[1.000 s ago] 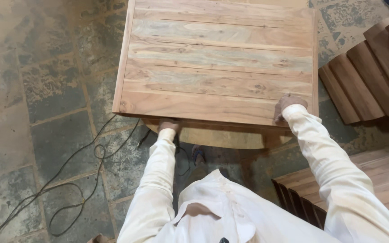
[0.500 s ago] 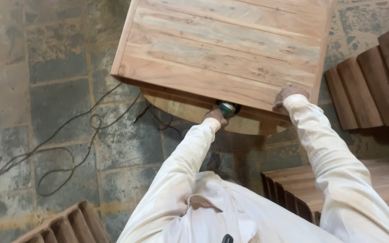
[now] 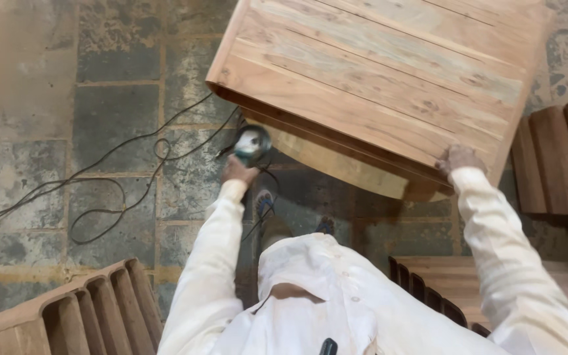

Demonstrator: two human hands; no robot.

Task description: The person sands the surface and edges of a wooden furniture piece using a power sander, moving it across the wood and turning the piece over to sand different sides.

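Note:
A large wooden panel (image 3: 389,72) made of joined planks stands in front of me, with a curved wooden piece under its near edge. My right hand (image 3: 458,158) presses on the panel's near right corner. My left hand (image 3: 238,171) grips a small green and white power grinder (image 3: 252,143) just below the panel's near left edge. A black cord (image 3: 106,177) trails from the tool across the stone floor to the left. White sleeves cover both of my arms.
A ribbed wooden piece (image 3: 80,309) lies at the bottom left. More ribbed wooden pieces (image 3: 560,158) sit at the right, and slatted wood (image 3: 442,289) is beside my right arm. The floor (image 3: 47,98) is grey stone slabs. My feet show beneath the panel.
The view has swung so the panel now sits tilted at the upper right. My left hand has moved out from under the panel's edge, and the grinder is now visible in it.

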